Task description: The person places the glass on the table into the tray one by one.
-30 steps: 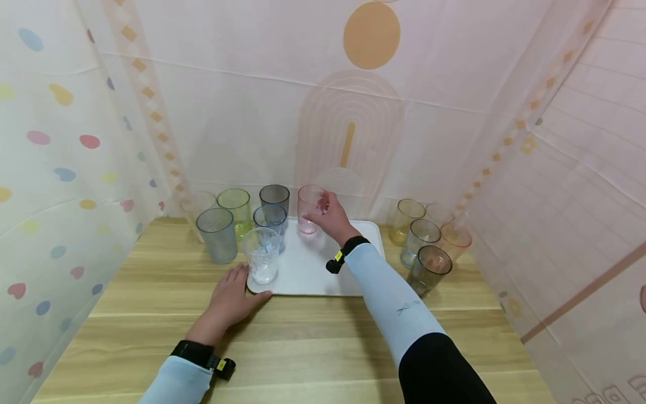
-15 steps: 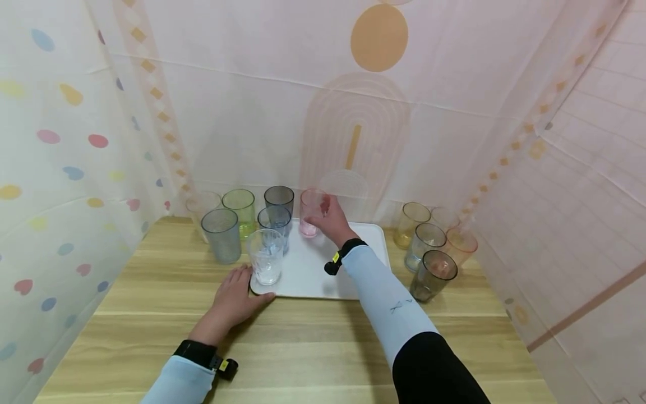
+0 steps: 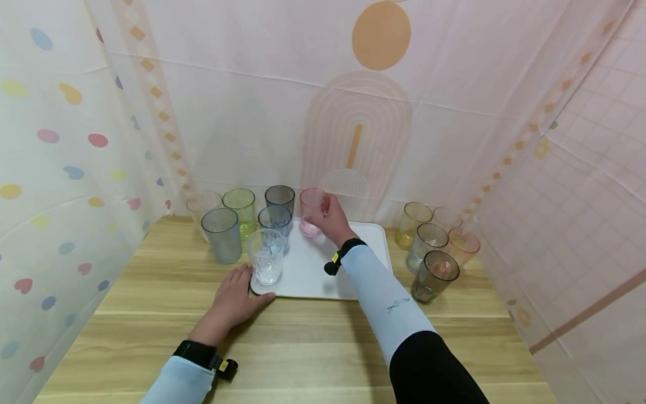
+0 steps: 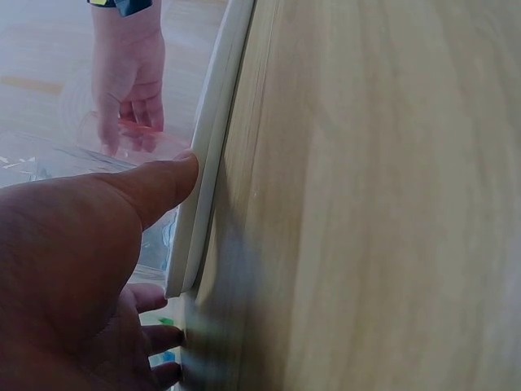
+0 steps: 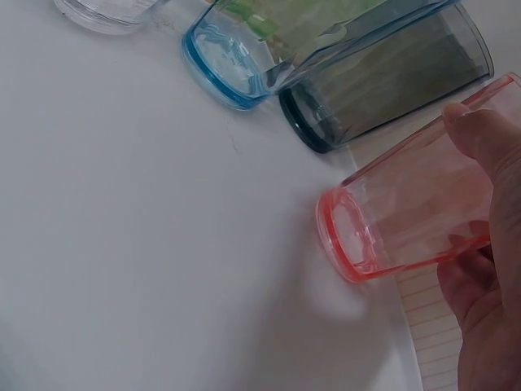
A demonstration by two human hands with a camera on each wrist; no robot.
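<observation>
Pink cup [image 3: 311,211] stands on the white tray [image 3: 313,269], my right hand [image 3: 334,220] curled round its side. My left hand [image 3: 233,299] lies flat on the tabletop [image 3: 303,348], thumb touching the tray's near corner beside a clear cup [image 3: 265,256].

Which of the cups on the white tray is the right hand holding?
The pink translucent plastic cup at the tray's far edge; the right hand grips only this one.

Twelve cups [image 3: 219,234] stand about: four on one white tray [image 3: 370,264], eight on the wooden table [image 3: 313,342].
</observation>
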